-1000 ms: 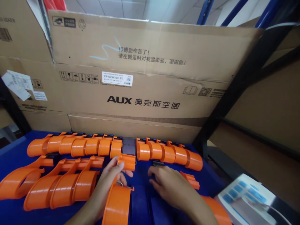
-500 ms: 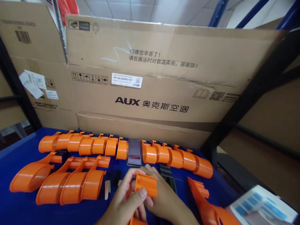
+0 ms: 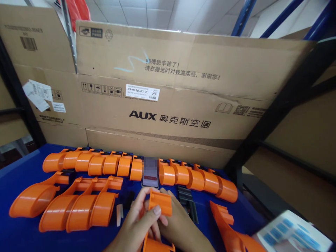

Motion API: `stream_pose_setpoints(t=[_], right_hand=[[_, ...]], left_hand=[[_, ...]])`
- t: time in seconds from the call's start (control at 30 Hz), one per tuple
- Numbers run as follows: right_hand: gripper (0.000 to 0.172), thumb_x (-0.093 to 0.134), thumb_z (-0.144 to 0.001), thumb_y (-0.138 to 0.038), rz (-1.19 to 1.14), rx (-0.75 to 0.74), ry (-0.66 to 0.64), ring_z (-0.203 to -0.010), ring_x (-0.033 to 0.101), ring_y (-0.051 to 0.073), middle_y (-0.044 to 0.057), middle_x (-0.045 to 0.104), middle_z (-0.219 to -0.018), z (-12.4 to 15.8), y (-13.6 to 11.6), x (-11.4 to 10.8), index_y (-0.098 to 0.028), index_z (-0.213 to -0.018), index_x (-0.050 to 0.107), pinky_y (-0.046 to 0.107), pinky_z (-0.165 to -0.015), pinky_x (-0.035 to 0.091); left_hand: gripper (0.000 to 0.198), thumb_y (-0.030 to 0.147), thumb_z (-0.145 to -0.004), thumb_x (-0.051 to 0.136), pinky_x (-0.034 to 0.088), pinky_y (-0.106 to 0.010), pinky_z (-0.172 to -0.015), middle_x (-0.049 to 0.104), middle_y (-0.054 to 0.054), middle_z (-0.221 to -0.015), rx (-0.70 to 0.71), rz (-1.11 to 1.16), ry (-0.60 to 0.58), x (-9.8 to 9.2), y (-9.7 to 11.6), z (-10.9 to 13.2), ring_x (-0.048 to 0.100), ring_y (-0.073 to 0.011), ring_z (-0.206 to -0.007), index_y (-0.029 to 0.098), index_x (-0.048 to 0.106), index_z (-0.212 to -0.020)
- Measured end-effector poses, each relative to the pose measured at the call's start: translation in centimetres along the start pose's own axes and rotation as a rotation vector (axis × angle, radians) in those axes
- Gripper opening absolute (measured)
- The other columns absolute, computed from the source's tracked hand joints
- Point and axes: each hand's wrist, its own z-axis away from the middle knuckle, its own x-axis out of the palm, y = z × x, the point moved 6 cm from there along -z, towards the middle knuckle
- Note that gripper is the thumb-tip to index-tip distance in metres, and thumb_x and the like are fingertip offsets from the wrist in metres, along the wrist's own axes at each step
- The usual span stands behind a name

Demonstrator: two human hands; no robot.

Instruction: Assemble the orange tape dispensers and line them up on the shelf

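Note:
My left hand [image 3: 141, 218] is closed around an orange plastic part [image 3: 165, 203], its thumb pressed on the grooved end piece. Lower down, the curved body of the same part shows at the bottom edge, partly behind the fingers. Crossing close behind it is my right hand [image 3: 180, 218], back toward me. Most of its fingers are hidden by the part and my left hand, so its grip does not show. Just right of that hand lie black ribbed plastic pieces [image 3: 186, 196]. Left of my hands are a dark block [image 3: 129, 199] and small pale strips [image 3: 118, 214].
Similar orange parts [image 3: 110, 164] line the back of the blue tabletop [image 3: 15, 175], with more orange parts [image 3: 81, 211] at front left. A phone [image 3: 150, 180] stands mid-row. Another orange part [image 3: 225, 224] and a printed white box [image 3: 294, 232] lie right. Cardboard [image 3: 168, 140] walls the back.
The held orange part and both hands have shifted slightly left, and more of the part's lower curved body shows. The view has tilted a little.

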Motion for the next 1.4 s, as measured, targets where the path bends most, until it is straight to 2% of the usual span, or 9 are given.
stream_pose_setpoints(t=[0.17,0.33,0.4,0.5,0.67,0.8,0.9,1.07,1.4], right_hand=[[0.018,0.052,-0.093,-0.018,-0.118,0.136,0.064,-0.076,0.067,0.02,0.005,0.074,-0.088,-0.1,1.6,-3.7,-0.023,-0.094,0.07,0.027,-0.067,0.048],[0.023,0.057,-0.097,-0.039,-0.381,0.261,0.416,-0.062,0.066,0.018,0.003,0.074,-0.077,0.8,3.5,-6.5,-0.023,-0.103,0.073,0.026,-0.059,0.049],[0.024,0.065,-0.092,-0.041,-0.529,0.28,0.525,-0.066,0.068,0.019,0.005,0.077,-0.084,1.3,3.8,-6.8,-0.022,-0.105,0.074,0.027,-0.061,0.052],[0.03,0.068,-0.09,-0.042,-0.729,0.289,0.578,-0.068,0.069,0.02,0.005,0.076,-0.082,1.4,3.5,-6.8,-0.021,-0.109,0.075,0.028,-0.062,0.055],[0.02,0.076,-0.085,-0.038,-0.916,0.326,0.679,-0.062,0.062,0.015,0.002,0.071,-0.074,1.1,2.9,-6.5,-0.021,-0.095,0.073,0.025,-0.059,0.052],[0.042,0.079,-0.083,-0.035,-1.128,0.332,0.706,-0.059,0.061,0.014,-0.001,0.069,-0.076,0.7,3.0,-5.8,-0.024,-0.119,0.06,0.025,-0.058,0.052],[0.051,0.081,-0.081,-0.039,-1.16,0.343,0.72,-0.065,0.066,0.016,0.001,0.07,-0.079,0.6,3.1,-5.8,-0.022,-0.123,0.059,0.029,-0.064,0.056],[0.051,0.086,-0.075,-0.042,-1.182,0.378,0.705,-0.077,0.072,0.021,0.004,0.073,-0.085,0.7,3.4,-5.8,-0.02,-0.117,0.066,0.033,-0.071,0.06],[0.038,0.088,-0.072,-0.042,-1.205,0.395,0.673,-0.08,0.073,0.022,0.003,0.074,-0.083,0.6,3.3,-5.4,-0.019,-0.097,0.072,0.036,-0.077,0.064]], left_hand=[[0.058,0.057,-0.086,0.066,0.04,-0.017,-0.042,0.075,-0.004,-0.079,0.013,0.035,0.099,-1.0,0.7,-0.3,0.059,-0.0099,-0.044,0.022,0.047,-0.128],[0.063,0.059,-0.083,0.068,0.04,-0.018,-0.042,0.074,-0.003,-0.071,0.023,0.033,0.156,-1.4,1.1,-0.6,0.057,-0.0108,-0.042,0.021,0.046,-0.129],[0.065,0.06,-0.082,0.068,0.039,-0.018,-0.042,0.074,-0.004,-0.07,0.024,0.029,0.172,-1.5,1.1,-0.7,0.056,-0.0109,-0.042,0.021,0.047,-0.129],[0.069,0.061,-0.08,0.07,0.038,-0.018,-0.041,0.075,-0.004,-0.072,0.007,0.039,0.199,-1.7,0.9,-0.8,0.054,-0.0106,-0.042,0.021,0.047,-0.131],[0.069,0.061,-0.08,0.07,0.039,-0.019,-0.042,0.075,-0.004,-0.072,0.001,0.029,0.204,-1.8,0.8,-0.8,0.054,-0.0106,-0.043,0.02,0.048,-0.131],[0.069,0.061,-0.081,0.069,0.037,-0.019,-0.042,0.075,-0.004,-0.074,-0.004,0.007,0.213,-2.0,0.8,-0.8,0.055,-0.0107,-0.043,0.021,0.047,-0.132],[0.068,0.061,-0.081,0.069,0.036,-0.019,-0.042,0.074,-0.004,-0.073,-0.002,0.006,0.209,-2.1,0.7,-0.9,0.054,-0.0105,-0.042,0.021,0.048,-0.131],[0.067,0.061,-0.081,0.068,0.037,-0.019,-0.042,0.075,-0.004,-0.075,-0.016,0.001,0.216,-2.2,0.6,-1.0,0.055,-0.0104,-0.043,0.021,0.047,-0.132],[0.076,0.063,-0.076,0.073,0.038,-0.019,-0.041,0.074,-0.003,-0.066,-0.014,0.069,0.262,-2.6,1.2,-1.5,0.054,-0.0104,-0.039,0.017,0.046,-0.13]])
